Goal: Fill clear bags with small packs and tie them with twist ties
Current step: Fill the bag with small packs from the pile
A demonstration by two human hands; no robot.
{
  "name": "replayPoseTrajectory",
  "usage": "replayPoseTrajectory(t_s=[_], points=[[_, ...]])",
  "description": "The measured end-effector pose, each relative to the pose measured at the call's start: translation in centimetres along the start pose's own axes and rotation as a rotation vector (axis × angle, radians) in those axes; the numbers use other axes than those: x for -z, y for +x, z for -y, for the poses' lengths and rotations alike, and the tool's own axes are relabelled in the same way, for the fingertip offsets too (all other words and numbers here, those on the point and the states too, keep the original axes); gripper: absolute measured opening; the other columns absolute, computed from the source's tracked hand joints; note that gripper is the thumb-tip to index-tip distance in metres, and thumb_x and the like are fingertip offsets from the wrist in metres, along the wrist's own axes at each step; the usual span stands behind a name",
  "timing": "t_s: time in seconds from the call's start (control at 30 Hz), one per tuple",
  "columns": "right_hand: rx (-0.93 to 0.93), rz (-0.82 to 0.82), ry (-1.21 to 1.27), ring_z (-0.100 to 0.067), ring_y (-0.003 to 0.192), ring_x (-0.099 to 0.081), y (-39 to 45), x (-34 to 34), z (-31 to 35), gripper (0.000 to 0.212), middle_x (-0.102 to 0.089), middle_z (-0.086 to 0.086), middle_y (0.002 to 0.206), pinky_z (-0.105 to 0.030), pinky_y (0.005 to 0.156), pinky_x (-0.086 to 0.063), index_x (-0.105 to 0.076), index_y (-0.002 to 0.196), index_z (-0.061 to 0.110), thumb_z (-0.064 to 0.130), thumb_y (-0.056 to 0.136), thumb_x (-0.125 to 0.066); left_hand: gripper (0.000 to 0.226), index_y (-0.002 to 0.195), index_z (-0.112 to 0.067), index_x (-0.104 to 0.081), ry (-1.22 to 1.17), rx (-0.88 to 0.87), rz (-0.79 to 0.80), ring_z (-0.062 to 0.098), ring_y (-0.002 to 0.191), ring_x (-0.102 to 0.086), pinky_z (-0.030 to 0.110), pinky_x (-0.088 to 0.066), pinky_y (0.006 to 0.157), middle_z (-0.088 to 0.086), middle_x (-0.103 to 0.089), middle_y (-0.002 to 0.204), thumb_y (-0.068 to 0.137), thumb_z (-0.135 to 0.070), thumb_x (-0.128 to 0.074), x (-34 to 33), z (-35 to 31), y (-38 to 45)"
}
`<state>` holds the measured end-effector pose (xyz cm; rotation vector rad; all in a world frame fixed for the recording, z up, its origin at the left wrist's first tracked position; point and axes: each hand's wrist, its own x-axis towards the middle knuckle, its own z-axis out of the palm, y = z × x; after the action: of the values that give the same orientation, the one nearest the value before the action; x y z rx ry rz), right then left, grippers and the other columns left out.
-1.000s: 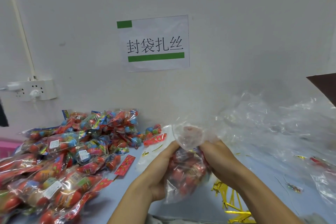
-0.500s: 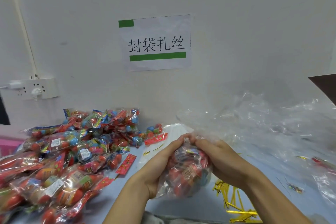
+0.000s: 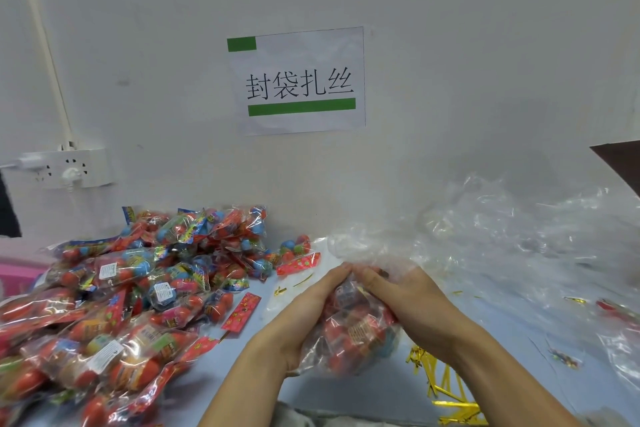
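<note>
A filled clear bag is held near centre, its neck gathered. Small red packs are heaped at left, empty bags at right, gold ties near right.

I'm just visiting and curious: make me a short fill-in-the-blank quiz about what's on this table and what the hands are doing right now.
1. Both hands, left hand and right hand, hold one filled clear ____.
2. The gold twist ties lie on the table to the ____ of the held bag.
3. The pile of small packs is mostly ____ in colour.
4. The paper sign on the wall has bars coloured ____.

Missing words: bag; right; red; green
</note>
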<state>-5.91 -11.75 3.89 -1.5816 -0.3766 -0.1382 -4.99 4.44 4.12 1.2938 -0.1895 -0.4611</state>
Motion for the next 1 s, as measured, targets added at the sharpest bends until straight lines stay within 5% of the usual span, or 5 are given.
replayPoseTrajectory(t_s=[0.27,0.5,0.73,0.83,1.0], points=[[-0.195,-0.229,0.322,-0.038,0.075,-0.072,0.2,-0.7,0.3,0.04,-0.073,-0.027,0.084,-0.046,0.071,-0.061,-0.075,0.085,-0.006,0.02,0.059,-0.088,0.021,0.095,-0.035,-0.079,0.045,-0.114,-0.034,0.023,0.098,-0.074,0.027,-0.059,0.071,0.005,-0.076,0.105,0.085,-0.049,-0.067,-0.6,0.8,0.7],[-0.277,-0.465,0.216,-0.038,0.073,-0.075,0.8,-0.8,0.4,0.012,-0.076,-0.02,0.081,-0.051,0.07,-0.061,-0.075,0.078,-0.002,0.006,0.084,-0.069,0.04,0.106,-0.019,-0.076,0.129,-0.143,-0.071,0.027,0.098,-0.073,0.038,-0.06,0.082,0.01,-0.076,0.106,0.088,-0.053,-0.065,-0.6,1.0,1.1],[-0.266,-0.719,0.549,-0.034,0.091,-0.069,1.4,1.5,0.6,0.015,-0.07,-0.018,0.1,-0.05,0.088,-0.056,-0.066,0.089,0.002,0.013,0.095,-0.058,0.024,0.123,-0.05,-0.056,0.308,-0.339,-0.126,0.017,0.096,-0.073,0.043,-0.062,0.073,-0.004,-0.066,0.123,0.104,-0.039,-0.047,0.0,0.9,1.1],[-0.303,-0.688,0.655,-0.038,0.11,-0.067,1.4,2.3,0.5,0.027,-0.069,-0.021,0.12,-0.053,0.099,-0.052,-0.067,0.112,0.0,0.021,0.098,-0.057,0.084,0.136,-0.063,-0.036,0.625,-0.521,-0.049,0.01,0.114,-0.062,0.03,-0.059,0.081,-0.012,-0.049,0.142,0.091,0.005,-0.057,0.5,1.8,1.3],[-0.349,-0.658,0.629,-0.038,0.104,-0.067,1.3,1.0,0.6,0.029,-0.067,-0.022,0.111,-0.06,0.1,-0.05,-0.064,0.113,-0.002,0.017,0.095,-0.052,0.119,0.143,-0.057,-0.027,0.586,-0.568,0.112,0.008,0.116,-0.063,0.027,-0.056,0.088,-0.027,-0.055,0.131,0.058,-0.009,-0.095,-0.3,2.8,1.6]])
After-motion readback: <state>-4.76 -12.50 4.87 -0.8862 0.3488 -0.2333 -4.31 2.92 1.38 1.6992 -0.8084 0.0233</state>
